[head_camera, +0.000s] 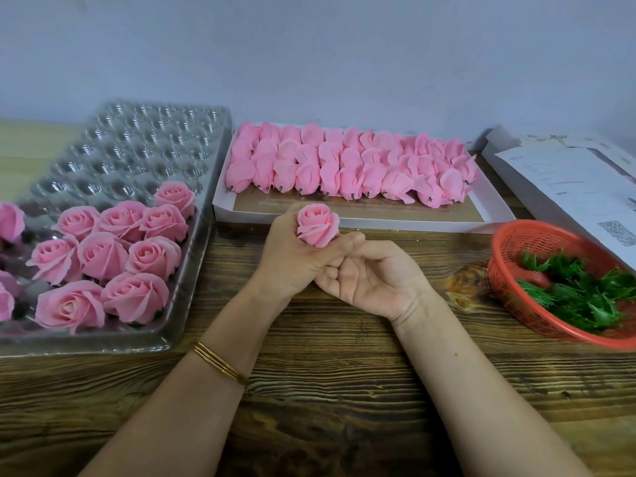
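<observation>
The rose (318,225) looks light, soft and easily bruised: thin pink petals are wound into a tight bud, with the outer ones flaring. It is best taken low, round the base, never by the petal rims. The left grip (292,259) holds it that way, fingers curled under it, bloom up, above the middle of the table (344,373), nearer the far edge. The right grip (371,280) lies palm up, fingers loosely curled, thumb against the left fingers. Whether it pinches anything I cannot tell.

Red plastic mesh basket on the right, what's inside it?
Inside the red plastic mesh basket lies a heap of green serrated leaf pieces. They cover much of its bottom, and the picture's edge cuts off its right side.
</observation>
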`<state>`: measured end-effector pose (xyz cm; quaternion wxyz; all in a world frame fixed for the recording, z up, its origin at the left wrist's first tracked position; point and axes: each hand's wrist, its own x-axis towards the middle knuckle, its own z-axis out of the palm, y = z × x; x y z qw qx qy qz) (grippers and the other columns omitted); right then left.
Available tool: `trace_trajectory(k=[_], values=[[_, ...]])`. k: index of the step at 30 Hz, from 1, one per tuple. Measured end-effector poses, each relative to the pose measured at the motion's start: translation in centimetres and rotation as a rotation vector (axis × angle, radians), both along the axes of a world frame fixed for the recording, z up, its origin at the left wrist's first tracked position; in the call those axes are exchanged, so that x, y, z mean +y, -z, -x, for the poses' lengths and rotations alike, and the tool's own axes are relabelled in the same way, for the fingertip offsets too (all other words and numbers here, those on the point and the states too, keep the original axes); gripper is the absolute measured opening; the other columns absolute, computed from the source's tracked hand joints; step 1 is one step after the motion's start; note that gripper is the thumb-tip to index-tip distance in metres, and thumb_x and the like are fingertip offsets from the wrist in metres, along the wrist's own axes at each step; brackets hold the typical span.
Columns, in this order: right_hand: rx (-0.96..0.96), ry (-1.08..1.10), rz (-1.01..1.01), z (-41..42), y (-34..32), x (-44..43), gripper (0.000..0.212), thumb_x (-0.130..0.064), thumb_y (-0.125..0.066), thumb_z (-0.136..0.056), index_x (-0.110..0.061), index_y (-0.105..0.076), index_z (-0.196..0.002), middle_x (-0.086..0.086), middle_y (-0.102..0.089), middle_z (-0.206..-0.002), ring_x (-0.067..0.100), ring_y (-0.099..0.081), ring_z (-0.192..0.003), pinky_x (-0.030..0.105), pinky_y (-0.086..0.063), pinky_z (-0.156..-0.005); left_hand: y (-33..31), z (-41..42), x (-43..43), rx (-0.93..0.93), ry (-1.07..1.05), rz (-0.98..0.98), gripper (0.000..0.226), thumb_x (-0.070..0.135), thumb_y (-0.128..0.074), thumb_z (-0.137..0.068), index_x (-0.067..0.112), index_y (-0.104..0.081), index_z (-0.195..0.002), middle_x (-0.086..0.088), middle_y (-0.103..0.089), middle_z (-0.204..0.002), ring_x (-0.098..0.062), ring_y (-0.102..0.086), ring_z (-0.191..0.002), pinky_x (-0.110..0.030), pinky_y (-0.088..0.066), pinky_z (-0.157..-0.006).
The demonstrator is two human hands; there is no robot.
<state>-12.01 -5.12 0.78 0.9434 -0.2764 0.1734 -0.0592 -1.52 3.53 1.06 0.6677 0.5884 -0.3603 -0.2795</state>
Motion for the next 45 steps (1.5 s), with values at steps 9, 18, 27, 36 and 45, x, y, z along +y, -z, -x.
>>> trace_trajectory(k=[9,18,27,36,45], values=[[-0.04,-0.036,0.066,-0.1,0.5,-0.2,0.071,-0.009,-0.096,-0.048,-0.003,-0.069,-0.113,0.014,-0.067,-0.114,0.022,-0.067,-0.102,0.034,-0.053,-0.094,-0.2,0.1,0.2,-0.002,0.057,0.017,0.066,0.036,-0.079,-0.059,-0.009,-0.06,-0.105,-0.005,-0.064,-0.082,-0.01,-0.064,-0.076,-0.02,-0.055,-0.073],[-0.043,-0.02,0.054,0.0,0.4,-0.1,0.076,-0.002,-0.095,-0.046,0.002,-0.067,-0.116,0.017,-0.067,-0.119,0.023,-0.069,-0.104,0.032,-0.058,-0.087,0.1,-0.2,0.2,-0.072,0.065,-0.031,0.055,0.033,-0.08,-0.06,-0.003,-0.065,-0.098,0.004,-0.066,-0.079,-0.006,-0.064,-0.075,-0.019,-0.055,-0.072],[-0.035,0.026,0.024,-0.2,0.2,-0.1,0.06,0.002,-0.068,-0.064,-0.002,-0.062,-0.124,0.015,-0.064,-0.122,0.022,-0.064,-0.109,0.031,-0.056,-0.093,-0.2,-0.5,0.4,-0.11,0.107,-0.063,0.038,0.033,-0.08,-0.063,0.005,-0.07,-0.088,0.002,-0.071,-0.082,-0.01,-0.068,-0.079,-0.026,-0.058,-0.077],[-0.015,0.032,0.103,-0.1,0.3,-0.6,0.038,0.003,-0.071,-0.06,0.001,-0.076,-0.097,0.016,-0.074,-0.101,0.022,-0.072,-0.094,0.031,-0.058,-0.086,-0.4,-1.5,0.9,-0.244,0.061,-0.093,0.066,0.024,-0.087,-0.061,0.025,-0.057,-0.12,0.007,-0.064,-0.105,-0.009,-0.063,-0.095,-0.02,-0.052,-0.078],[-0.006,0.073,0.273,-0.3,0.4,-0.5,0.024,0.009,-0.055,-0.079,0.002,-0.07,-0.095,0.008,-0.073,-0.078,0.018,-0.072,-0.084,0.033,-0.054,-0.096,-1.3,-1.0,1.2,-0.472,-0.001,-0.222,0.055,0.032,-0.078,-0.075,0.032,-0.053,-0.123,0.009,-0.056,-0.11,-0.009,-0.054,-0.106,-0.027,-0.047,-0.089]])
